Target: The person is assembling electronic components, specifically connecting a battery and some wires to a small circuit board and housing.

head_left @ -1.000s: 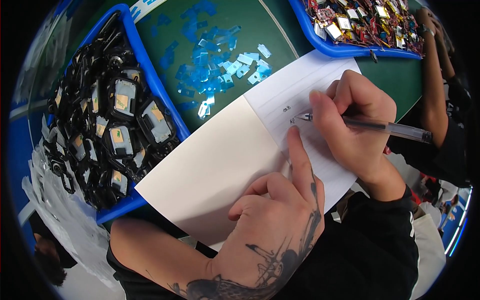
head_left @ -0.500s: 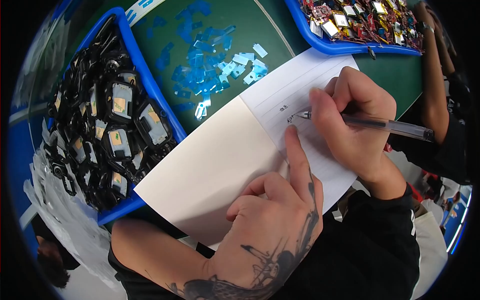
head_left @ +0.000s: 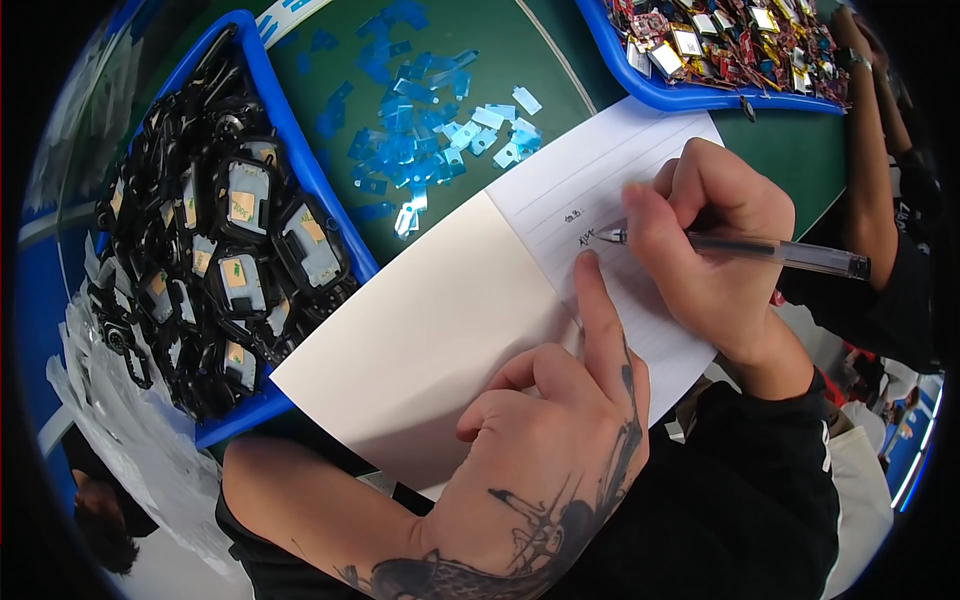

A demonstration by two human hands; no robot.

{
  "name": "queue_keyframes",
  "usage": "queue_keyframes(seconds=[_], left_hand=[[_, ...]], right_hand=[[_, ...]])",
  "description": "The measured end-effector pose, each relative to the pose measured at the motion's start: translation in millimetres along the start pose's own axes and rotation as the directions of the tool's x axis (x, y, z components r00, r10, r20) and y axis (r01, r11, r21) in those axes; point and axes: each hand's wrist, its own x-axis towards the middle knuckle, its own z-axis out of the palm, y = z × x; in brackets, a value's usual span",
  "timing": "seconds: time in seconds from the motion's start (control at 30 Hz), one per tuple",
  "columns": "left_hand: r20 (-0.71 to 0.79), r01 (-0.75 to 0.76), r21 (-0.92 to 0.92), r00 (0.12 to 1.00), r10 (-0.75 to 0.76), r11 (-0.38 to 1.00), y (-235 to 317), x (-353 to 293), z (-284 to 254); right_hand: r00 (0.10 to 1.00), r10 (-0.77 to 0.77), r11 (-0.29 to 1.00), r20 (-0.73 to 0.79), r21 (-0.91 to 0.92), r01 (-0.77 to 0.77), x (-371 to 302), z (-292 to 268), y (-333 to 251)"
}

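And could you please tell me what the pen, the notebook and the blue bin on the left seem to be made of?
Pen: probably clear, glossy plastic, since its barrel is see-through.
Notebook: matte paper, perhaps card on the cream side, showing no glare.
Blue bin: likely smooth moulded plastic, judging by its even colour and rounded rim.

Bright page, glare on blue pieces, dark corners, edges bent.

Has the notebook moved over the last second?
No; judged against the left bin, the notebook shows no visible shift either way.
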Motion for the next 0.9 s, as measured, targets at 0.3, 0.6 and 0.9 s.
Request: queue_keyframes(seconds=[0.3,0.6,0.9], left_hand=[[0.041,0.044,-0.005,0.998,-0.043,0.999,6.6,-8.4,-8.5],[0.022,0.068,-0.014,0.997,-0.067,0.998,6.6,-11.0,-7.8],[0.005,0.051,-0.014,0.999,-0.051,0.999,4.2,-10.3,-6.9]], right_hand=[[0.999,-0.011,0.999,0.045,0.048,0.009,-0.3,0.6,-7.9],[0.995,-0.032,0.999,0.093,0.036,0.029,-0.2,-1.3,-13.1],[0.989,-0.037,0.998,0.146,-0.038,0.043,2.3,-4.0,-15.1]])
